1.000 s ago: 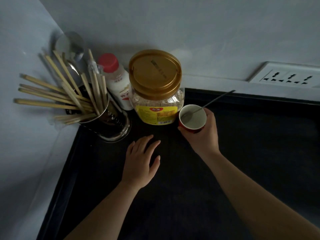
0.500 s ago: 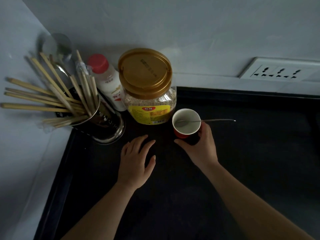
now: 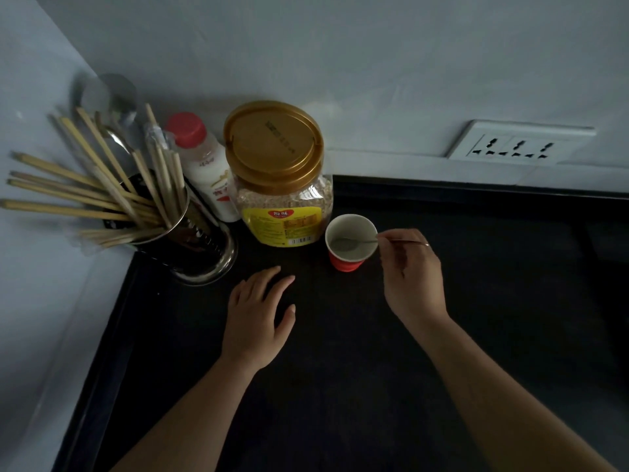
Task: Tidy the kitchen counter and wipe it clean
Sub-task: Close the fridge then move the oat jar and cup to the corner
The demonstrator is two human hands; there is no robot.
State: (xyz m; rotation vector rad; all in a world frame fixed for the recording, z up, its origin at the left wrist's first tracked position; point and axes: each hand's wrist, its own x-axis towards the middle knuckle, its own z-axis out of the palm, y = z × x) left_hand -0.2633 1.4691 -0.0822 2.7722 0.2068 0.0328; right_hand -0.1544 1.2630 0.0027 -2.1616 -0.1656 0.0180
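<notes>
A small red paper cup (image 3: 347,258) stands on the black counter (image 3: 340,386), just right of a big gold-lidded jar (image 3: 280,172). A metal spoon (image 3: 350,243) lies with its bowl inside the cup and its handle pointing right. My right hand (image 3: 413,275) pinches that handle beside the cup's rim. Palm down, my left hand (image 3: 260,315) rests flat on the counter in front of the jar, fingers straight, holding nothing.
A steel holder (image 3: 200,253) full of chopsticks (image 3: 85,192) and a ladle fills the left corner, with a red-capped white bottle (image 3: 204,168) behind it. A wall socket strip (image 3: 514,144) sits at the back right. Walls close off the left and back.
My right hand has let go of the cup, which now stands on the counter, and has taken hold of the spoon handle. The left hand has hardly moved.
</notes>
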